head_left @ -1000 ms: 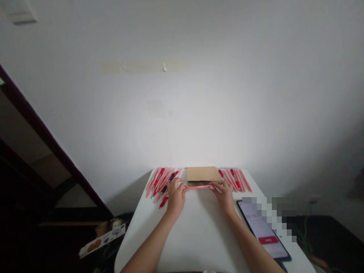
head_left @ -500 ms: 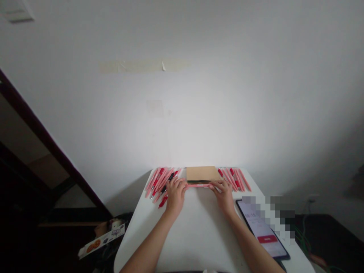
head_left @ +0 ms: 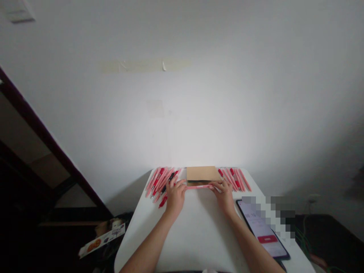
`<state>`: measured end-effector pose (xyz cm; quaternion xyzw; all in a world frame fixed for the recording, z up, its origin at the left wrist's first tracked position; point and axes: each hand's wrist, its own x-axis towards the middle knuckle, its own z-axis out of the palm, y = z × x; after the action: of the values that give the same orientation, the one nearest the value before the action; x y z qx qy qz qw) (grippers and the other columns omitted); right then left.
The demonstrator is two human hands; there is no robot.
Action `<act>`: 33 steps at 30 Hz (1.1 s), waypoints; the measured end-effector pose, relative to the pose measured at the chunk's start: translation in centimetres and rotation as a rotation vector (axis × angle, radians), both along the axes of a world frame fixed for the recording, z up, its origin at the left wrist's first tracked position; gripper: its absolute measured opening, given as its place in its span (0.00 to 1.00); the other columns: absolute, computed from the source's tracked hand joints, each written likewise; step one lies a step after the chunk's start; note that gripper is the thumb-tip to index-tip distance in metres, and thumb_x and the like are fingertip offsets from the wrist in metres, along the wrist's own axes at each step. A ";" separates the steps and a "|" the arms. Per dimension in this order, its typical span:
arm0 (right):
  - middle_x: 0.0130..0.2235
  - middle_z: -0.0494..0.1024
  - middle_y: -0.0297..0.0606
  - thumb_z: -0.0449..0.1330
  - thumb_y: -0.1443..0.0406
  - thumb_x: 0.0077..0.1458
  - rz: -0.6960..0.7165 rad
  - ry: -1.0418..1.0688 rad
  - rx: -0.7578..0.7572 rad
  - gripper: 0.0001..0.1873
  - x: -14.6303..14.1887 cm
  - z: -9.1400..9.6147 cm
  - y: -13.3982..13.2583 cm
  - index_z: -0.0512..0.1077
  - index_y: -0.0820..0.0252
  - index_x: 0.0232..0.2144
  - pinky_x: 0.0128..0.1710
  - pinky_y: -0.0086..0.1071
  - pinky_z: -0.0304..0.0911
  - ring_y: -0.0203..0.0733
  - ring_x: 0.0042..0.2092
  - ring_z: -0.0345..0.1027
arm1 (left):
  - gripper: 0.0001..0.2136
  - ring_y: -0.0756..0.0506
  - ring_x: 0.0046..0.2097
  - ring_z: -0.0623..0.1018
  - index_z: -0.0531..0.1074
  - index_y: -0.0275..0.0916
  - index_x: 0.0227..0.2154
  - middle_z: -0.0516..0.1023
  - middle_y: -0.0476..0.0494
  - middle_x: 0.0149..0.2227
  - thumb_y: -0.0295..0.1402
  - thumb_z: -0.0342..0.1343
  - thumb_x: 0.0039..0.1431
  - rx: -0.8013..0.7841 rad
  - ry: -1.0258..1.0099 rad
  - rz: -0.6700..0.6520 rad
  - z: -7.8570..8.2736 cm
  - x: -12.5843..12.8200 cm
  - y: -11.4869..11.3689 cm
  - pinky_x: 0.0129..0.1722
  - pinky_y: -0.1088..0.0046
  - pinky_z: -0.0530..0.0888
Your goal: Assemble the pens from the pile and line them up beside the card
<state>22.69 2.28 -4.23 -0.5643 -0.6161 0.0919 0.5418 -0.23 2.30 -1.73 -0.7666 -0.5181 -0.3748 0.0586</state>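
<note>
A pink pen (head_left: 198, 187) lies crosswise between my hands, just in front of a brown cardboard box (head_left: 202, 173). My left hand (head_left: 175, 195) pinches the pen's left end. The right end is between the fingertips of my right hand (head_left: 223, 193). Beside my left hand is a loose pile of pens (head_left: 159, 181), pink, red and black, partly covered by my fingers. Right of the box, a second group of pink and red pens (head_left: 239, 179) lies slanted side by side. A dark gap shows along the box's near edge.
All this is on a white table (head_left: 196, 235) against a grey-white wall (head_left: 199, 125). A phone (head_left: 263, 229) with a lit screen lies at the right edge, partly pixelated. Left of the table, a white printed carton (head_left: 102, 240) sits lower down among dark clutter.
The pen between my hands has shifted very slightly toward me, and a little more of the box's near edge shows. Both hands keep their grip.
</note>
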 end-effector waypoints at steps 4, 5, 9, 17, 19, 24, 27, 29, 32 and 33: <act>0.39 0.77 0.44 0.52 0.44 0.61 -0.013 0.002 0.015 0.25 0.0 -0.1 0.0 0.82 0.51 0.34 0.50 0.47 0.56 0.52 0.47 0.61 | 0.10 0.36 0.61 0.67 0.77 0.43 0.36 0.79 0.45 0.51 0.27 0.51 0.64 -0.026 0.019 0.015 -0.5 -0.1 0.2 0.61 0.37 0.56; 0.39 0.77 0.44 0.53 0.44 0.61 -0.015 0.004 0.012 0.25 0.0 -0.1 0.1 0.82 0.51 0.34 0.50 0.47 0.56 0.52 0.47 0.61 | 0.10 0.35 0.61 0.66 0.77 0.44 0.40 0.79 0.44 0.53 0.28 0.51 0.64 -0.028 0.021 0.020 -0.6 -0.1 0.3 0.61 0.36 0.56; 0.38 0.77 0.45 0.54 0.44 0.59 -0.021 0.005 -0.006 0.25 0.1 -0.2 0.2 0.82 0.52 0.33 0.50 0.47 0.57 0.53 0.46 0.62 | 0.13 0.35 0.60 0.68 0.74 0.46 0.49 0.77 0.42 0.54 0.32 0.56 0.62 -0.015 0.013 0.026 -0.8 -0.1 0.3 0.61 0.37 0.57; 0.39 0.76 0.45 0.53 0.44 0.60 -0.015 0.000 -0.016 0.25 -0.1 -0.1 0.0 0.82 0.51 0.33 0.49 0.47 0.57 0.53 0.46 0.62 | 0.05 0.36 0.59 0.68 0.76 0.44 0.33 0.78 0.45 0.49 0.28 0.57 0.60 0.006 0.006 0.024 -0.6 0.0 0.1 0.62 0.39 0.56; 0.38 0.76 0.46 0.54 0.44 0.59 -0.014 -0.001 -0.012 0.24 -0.1 0.0 0.0 0.82 0.51 0.33 0.50 0.47 0.57 0.53 0.46 0.62 | 0.07 0.36 0.59 0.68 0.77 0.44 0.32 0.78 0.45 0.49 0.26 0.56 0.60 0.002 0.008 0.032 -0.8 0.0 0.2 0.62 0.38 0.55; 0.38 0.77 0.46 0.55 0.45 0.59 -0.019 0.019 -0.031 0.23 0.1 -0.1 0.1 0.82 0.51 0.33 0.50 0.48 0.57 0.54 0.47 0.61 | 0.08 0.36 0.60 0.67 0.77 0.46 0.39 0.78 0.46 0.50 0.28 0.56 0.61 -0.009 0.010 0.011 -0.9 -0.1 0.2 0.62 0.38 0.56; 0.38 0.77 0.46 0.55 0.45 0.59 -0.016 0.022 -0.035 0.23 0.1 -0.1 0.2 0.83 0.51 0.33 0.50 0.48 0.56 0.55 0.47 0.61 | 0.09 0.37 0.58 0.68 0.76 0.46 0.43 0.78 0.44 0.49 0.30 0.59 0.59 0.007 -0.004 0.020 -0.8 0.0 0.2 0.62 0.40 0.57; 0.38 0.77 0.45 0.56 0.46 0.58 -0.014 0.015 -0.033 0.22 0.2 -0.2 0.2 0.83 0.50 0.33 0.50 0.48 0.56 0.55 0.46 0.62 | 0.08 0.38 0.58 0.69 0.76 0.45 0.40 0.77 0.44 0.48 0.28 0.59 0.58 0.007 -0.002 0.025 -0.6 0.1 0.1 0.62 0.42 0.57; 0.38 0.77 0.45 0.56 0.45 0.58 -0.020 0.009 -0.032 0.22 0.1 -0.2 0.2 0.83 0.50 0.33 0.49 0.47 0.56 0.54 0.46 0.63 | 0.06 0.38 0.58 0.69 0.76 0.45 0.34 0.77 0.45 0.46 0.26 0.58 0.58 -0.002 0.016 0.035 -0.5 0.1 0.1 0.62 0.41 0.58; 0.38 0.77 0.45 0.55 0.45 0.59 -0.019 0.009 -0.032 0.23 0.1 -0.2 0.2 0.82 0.50 0.33 0.49 0.47 0.56 0.54 0.46 0.62 | 0.06 0.37 0.57 0.69 0.76 0.44 0.34 0.77 0.44 0.46 0.26 0.57 0.59 -0.002 0.019 0.039 -0.6 0.1 0.1 0.62 0.41 0.58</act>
<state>22.83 2.47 -4.39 -0.5782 -0.6069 0.0991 0.5362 -0.13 2.39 -2.29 -0.7599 -0.5328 -0.3659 0.0699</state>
